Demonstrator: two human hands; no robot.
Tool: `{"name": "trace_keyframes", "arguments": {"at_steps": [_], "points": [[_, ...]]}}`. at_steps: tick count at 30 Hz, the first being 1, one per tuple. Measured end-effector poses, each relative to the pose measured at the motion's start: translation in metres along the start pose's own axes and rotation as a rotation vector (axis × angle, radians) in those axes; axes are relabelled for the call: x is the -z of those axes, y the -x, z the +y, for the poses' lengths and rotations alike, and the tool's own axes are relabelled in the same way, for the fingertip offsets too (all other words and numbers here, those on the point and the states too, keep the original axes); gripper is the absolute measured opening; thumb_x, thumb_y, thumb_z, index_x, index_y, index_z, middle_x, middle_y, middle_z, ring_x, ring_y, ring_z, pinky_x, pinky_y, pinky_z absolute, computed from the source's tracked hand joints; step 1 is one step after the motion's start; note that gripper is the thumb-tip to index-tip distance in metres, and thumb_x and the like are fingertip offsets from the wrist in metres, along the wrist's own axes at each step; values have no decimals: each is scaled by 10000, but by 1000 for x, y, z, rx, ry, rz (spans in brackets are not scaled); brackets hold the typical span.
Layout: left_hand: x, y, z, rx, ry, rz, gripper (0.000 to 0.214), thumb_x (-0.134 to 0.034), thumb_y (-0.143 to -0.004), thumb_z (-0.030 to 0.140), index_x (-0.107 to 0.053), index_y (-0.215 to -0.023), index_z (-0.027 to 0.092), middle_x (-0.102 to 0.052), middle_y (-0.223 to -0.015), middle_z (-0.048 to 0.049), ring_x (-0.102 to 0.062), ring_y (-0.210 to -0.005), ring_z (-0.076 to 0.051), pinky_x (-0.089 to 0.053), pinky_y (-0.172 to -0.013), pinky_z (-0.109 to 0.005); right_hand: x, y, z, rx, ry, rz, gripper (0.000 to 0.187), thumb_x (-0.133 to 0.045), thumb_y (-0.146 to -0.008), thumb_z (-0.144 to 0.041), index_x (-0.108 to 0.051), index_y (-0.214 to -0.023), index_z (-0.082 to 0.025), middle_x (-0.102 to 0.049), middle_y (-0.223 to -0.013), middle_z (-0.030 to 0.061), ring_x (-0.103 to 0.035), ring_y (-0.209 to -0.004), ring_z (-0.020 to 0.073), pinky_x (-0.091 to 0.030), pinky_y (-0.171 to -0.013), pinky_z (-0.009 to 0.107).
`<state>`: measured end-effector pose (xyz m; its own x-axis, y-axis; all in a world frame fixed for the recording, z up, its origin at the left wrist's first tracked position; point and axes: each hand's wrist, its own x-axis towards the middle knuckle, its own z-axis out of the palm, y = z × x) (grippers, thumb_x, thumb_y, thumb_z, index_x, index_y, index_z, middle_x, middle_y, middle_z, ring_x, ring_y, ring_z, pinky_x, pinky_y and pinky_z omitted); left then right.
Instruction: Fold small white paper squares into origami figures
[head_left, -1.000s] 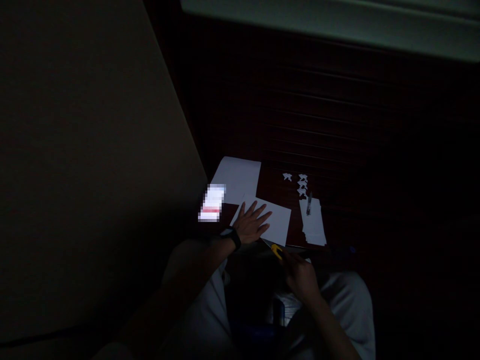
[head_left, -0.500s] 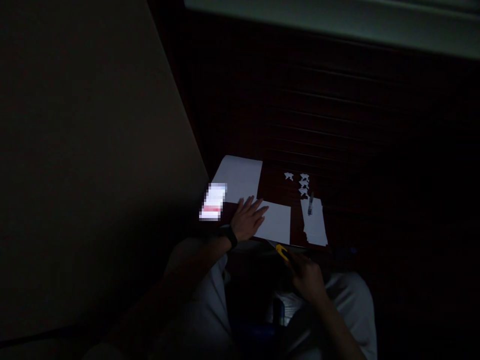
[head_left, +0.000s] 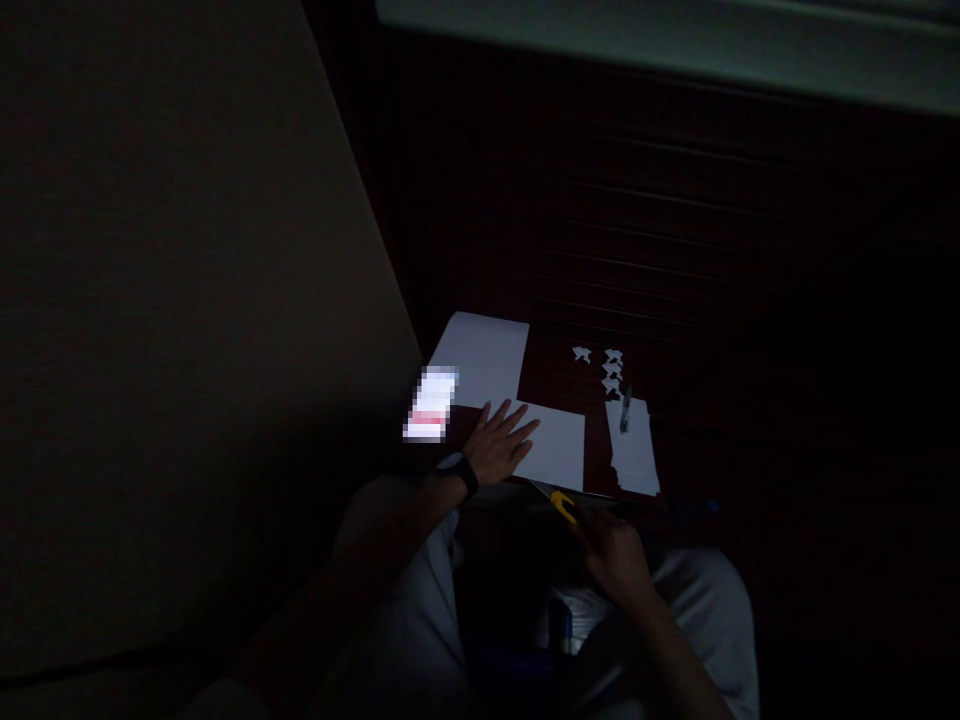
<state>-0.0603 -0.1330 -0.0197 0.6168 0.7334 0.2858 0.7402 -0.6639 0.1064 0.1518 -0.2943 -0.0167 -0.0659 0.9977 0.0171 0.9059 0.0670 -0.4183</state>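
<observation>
In a very dark room, seen from a person's own head, two bare hands work at the near edge of a small dark table point(head_left: 556, 362). The left hand point(head_left: 497, 450) is open, palm down with fingers spread, pressing on the left part of a white sheet point(head_left: 559, 445) that lies flat at the table's near edge. The right hand point(head_left: 616, 552) is closed around a yellow and black cutter point(head_left: 562, 506), held low in front of the table. Its thin blade point(head_left: 539, 488) points up and left to the sheet's near edge; whether it touches the paper is too dark to tell.

The step in hand looks like steadying the sheet while the blade is set at its edge. The next move seems to call for a firm, flat left palm, with fingers and thumb clear of the blade's line.

Beyond the left hand lies a larger sheet point(head_left: 484, 355), its near side close against the first, so the two could snag. A lit phone point(head_left: 430, 405), its screen blurred out, overlaps that larger sheet's left side. To the right, well clear of the blade, is a paper stack point(head_left: 636, 455) with a pen point(head_left: 625, 412) on top, and beyond it some small white cutouts point(head_left: 612, 370). The dim light is probably the main hindrance
</observation>
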Motion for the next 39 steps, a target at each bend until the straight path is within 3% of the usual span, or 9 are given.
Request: {"name": "trace_keyframes", "arguments": {"at_steps": [20, 28, 39], "points": [[-2, -1, 0, 4, 11, -1, 451, -311, -935, 437, -377, -1372, 347, -297, -1486, 22, -141, -1393, -265, -65, -1122, -536, -4, -1, -14, -6, 45, -15, 381, -442, -905, -284, -529, -1273, -238, -687, -991, 70, -654, -845, 184, -476, -727, 249], [-3, 4, 11, 62, 52, 24, 461, -307, -941, 409, -352, -1389, 310, -291, -1490, -5, -159, -1387, -278, -119, -1109, -556, -7, 0, -8, -3, 20, 24, 375, -466, -889, -278, -543, -1254, -242, -684, -1010, 72, -654, -849, 191, -493, -741, 266], [4, 13, -13, -11, 28, -5, 451, -315, -942, 407, -384, -1374, 299, -291, -1490, 3, -177, -1388, -240, -129, -1133, -475, -2, -5, -6, 27, -23, -6, 373, -493, -883, -285, -549, -1250, -252, -673, -1066, 71, -644, -912, 204, -490, -795, 294]]}}
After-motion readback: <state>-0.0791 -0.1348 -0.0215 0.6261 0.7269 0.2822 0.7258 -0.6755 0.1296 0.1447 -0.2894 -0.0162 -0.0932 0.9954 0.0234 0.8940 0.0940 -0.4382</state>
